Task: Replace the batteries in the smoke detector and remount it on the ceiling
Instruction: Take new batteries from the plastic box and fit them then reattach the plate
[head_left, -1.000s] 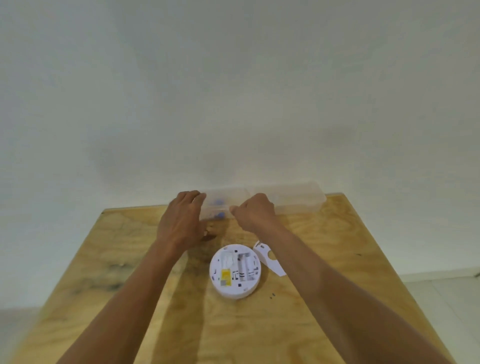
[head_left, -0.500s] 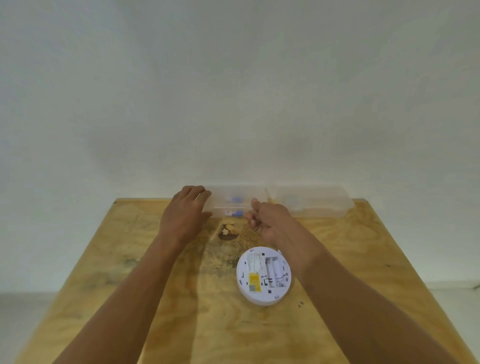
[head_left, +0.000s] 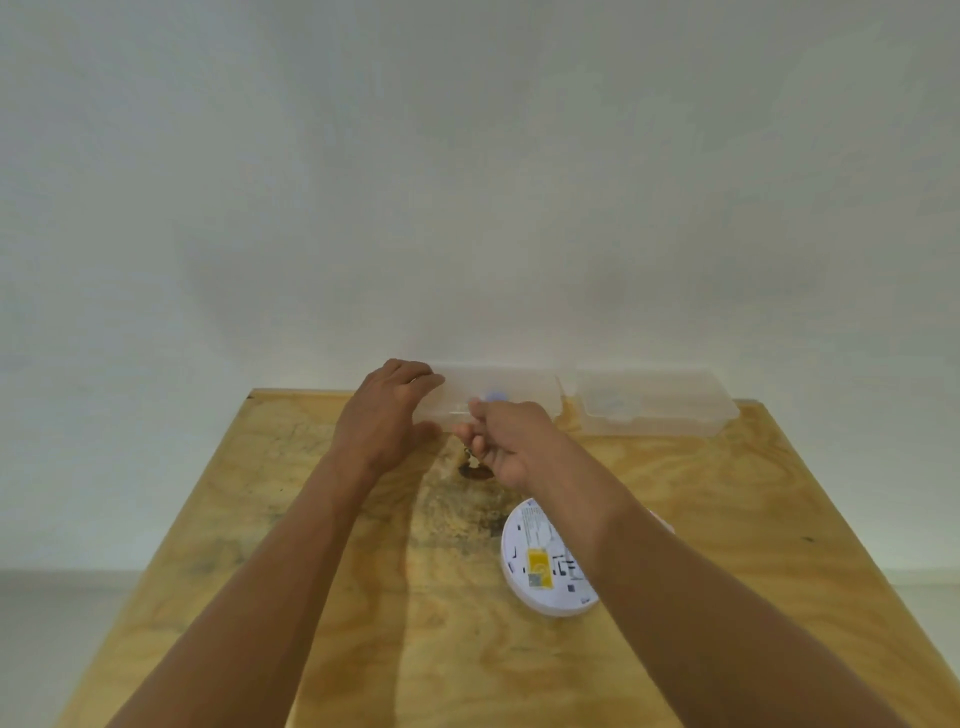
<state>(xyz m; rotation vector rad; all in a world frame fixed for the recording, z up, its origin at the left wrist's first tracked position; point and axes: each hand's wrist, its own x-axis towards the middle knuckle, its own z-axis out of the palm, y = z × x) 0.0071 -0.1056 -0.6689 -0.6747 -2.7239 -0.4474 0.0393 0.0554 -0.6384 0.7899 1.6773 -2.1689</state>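
The white round smoke detector (head_left: 535, 566) lies back-up on the wooden table (head_left: 311, 519), with a yellow label showing. My right forearm covers its right half. A clear plastic box (head_left: 519, 384) stands at the table's far edge with a blue item inside. My left hand (head_left: 387, 415) grips the box's left end, fingers on top and thumb at the front. My right hand (head_left: 506, 444) has curled fingers and its thumb is against the box's front edge. What the fingers hold is hidden.
A second clear plastic box (head_left: 654, 405) stands right of the first, against the white wall. A dark knot hole (head_left: 475, 472) marks the tabletop just under my right hand. The table's edges run close on both sides, with floor beyond.
My view has swung left, so the detector and boxes sit further right. My right hand has drawn slightly back from the box with its fingers curled tighter. My left hand has stayed on the box's end.
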